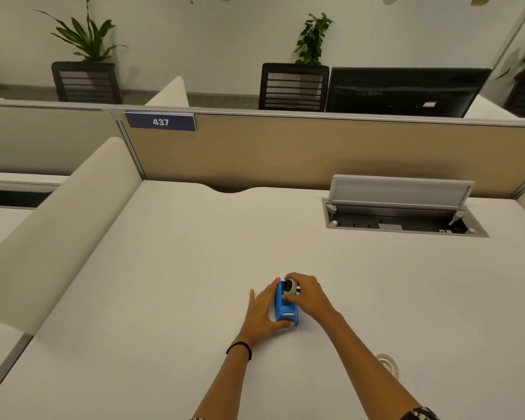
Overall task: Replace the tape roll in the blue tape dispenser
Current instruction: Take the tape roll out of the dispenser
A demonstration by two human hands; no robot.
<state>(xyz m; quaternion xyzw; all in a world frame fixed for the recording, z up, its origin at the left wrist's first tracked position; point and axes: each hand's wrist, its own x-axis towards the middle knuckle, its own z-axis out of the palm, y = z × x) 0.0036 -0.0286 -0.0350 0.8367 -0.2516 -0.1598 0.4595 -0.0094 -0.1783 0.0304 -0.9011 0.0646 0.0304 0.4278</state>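
Note:
The blue tape dispenser (286, 309) stands on the white desk (194, 268), its cutter end facing me. My left hand (262, 313) wraps its left side and front, thumb under the near end. My right hand (308, 295) pinches a tape roll (291, 284) with a dark core at the dispenser's far end, in or just above its cradle. Another roll of pale tape (387, 360) lies on the desk near my right forearm, partly hidden by it.
An open cable hatch (403, 221) with a raised grey lid sits in the desk at the back right. Beige partitions (285, 150) close off the back and left. Beyond them are chairs, a monitor and plants.

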